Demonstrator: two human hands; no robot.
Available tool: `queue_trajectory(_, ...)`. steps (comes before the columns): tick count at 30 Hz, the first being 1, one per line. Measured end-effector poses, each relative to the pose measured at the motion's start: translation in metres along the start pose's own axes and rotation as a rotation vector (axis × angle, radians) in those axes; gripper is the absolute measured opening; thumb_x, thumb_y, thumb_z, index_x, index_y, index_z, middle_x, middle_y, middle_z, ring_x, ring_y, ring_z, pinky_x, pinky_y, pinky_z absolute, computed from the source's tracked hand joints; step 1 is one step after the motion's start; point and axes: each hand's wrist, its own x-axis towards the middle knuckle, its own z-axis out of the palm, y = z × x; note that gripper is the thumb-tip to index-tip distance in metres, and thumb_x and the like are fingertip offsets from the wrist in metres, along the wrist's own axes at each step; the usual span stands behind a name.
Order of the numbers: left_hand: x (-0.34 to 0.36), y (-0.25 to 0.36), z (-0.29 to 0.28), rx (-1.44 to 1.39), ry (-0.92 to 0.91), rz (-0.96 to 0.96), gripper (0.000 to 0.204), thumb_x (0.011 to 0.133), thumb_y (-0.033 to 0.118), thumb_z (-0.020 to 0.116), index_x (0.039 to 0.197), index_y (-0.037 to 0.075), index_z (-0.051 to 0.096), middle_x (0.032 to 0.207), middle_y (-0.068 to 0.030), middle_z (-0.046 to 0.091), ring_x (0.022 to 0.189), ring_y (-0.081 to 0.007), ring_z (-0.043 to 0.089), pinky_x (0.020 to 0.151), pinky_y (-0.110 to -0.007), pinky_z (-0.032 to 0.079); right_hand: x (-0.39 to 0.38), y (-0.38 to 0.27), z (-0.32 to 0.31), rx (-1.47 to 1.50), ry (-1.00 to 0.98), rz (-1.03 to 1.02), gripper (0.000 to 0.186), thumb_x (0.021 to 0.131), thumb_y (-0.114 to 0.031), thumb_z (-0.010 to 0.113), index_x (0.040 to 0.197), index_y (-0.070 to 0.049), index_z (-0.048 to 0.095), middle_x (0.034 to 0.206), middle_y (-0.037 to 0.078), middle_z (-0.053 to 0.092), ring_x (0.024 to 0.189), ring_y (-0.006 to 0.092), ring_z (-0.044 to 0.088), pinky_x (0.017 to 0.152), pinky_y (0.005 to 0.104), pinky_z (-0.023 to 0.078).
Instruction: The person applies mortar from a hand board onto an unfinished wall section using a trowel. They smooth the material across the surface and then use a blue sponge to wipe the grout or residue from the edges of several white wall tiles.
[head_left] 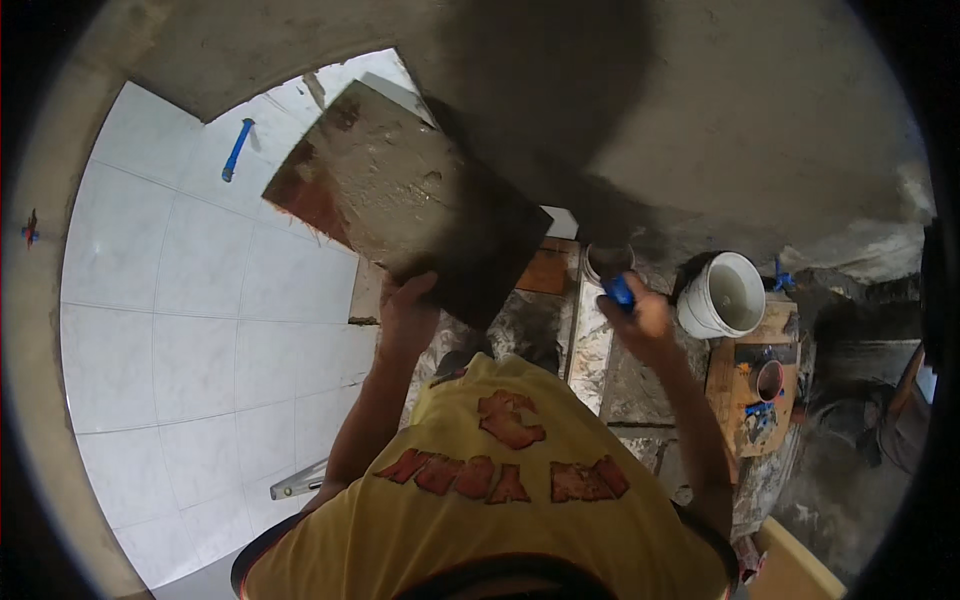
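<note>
White tiles in a regular grid cover the left side of the work area; a bare grey surface extends across the far side. Nearest is the person's yellow shirt, printed in red. At the near left, a bar-shaped metal tool lies beside the left forearm, partly hidden by it. At the near right is the edge of a yellowish basin.

Left hand: closed on the near edge of a flat rectangular panel, thumb toward the upper face, other fingers mostly hidden. Right hand: closed around a blue handle, apart from the panel; the working end of this tool cannot be made out.

To the right of the right hand, a wooden board carries a small round container. Just beyond the board's far-left end, a white bucket is tilted in view, its mouth visible. A round vessel is partly covered by the right hand.

The panel is held slanted at the far left of centre. Wet grey paste coats its face; reddish material shows at its left end, and shadow darkens its right part. Beyond the panel's left end, a blue pipe projects from the tiles.
</note>
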Motion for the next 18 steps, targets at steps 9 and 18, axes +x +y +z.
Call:
queue_trajectory(9,0.013,0.054,0.072,-0.616,-0.062,-0.01,0.055,0.078,-0.005,0.055,0.132,0.003,0.046,0.126,-0.0124,0.057,0.119,-0.0291,0.056,0.106,-0.045,0.042,-0.009,0.021,0.012,-0.355,0.469,-0.407,0.048,0.079,-0.009,0.072,0.124,0.002,0.059,0.096,0.024,0.065,0.079,0.0401,0.067,0.067,0.0452,0.055)
queue_trajectory(18,0.017,0.063,0.056,-0.485,-0.028,-0.014,0.059,0.075,-0.007,0.048,0.134,0.0,0.048,0.124,-0.0131,0.06,0.117,-0.0283,0.057,0.102,-0.041,0.044,0.05,-0.017,-0.056,-0.392,0.379,-0.279,0.045,0.084,-0.02,0.069,0.126,-0.005,0.062,0.108,0.025,0.067,0.096,0.0449,0.066,0.085,0.0456,0.054)
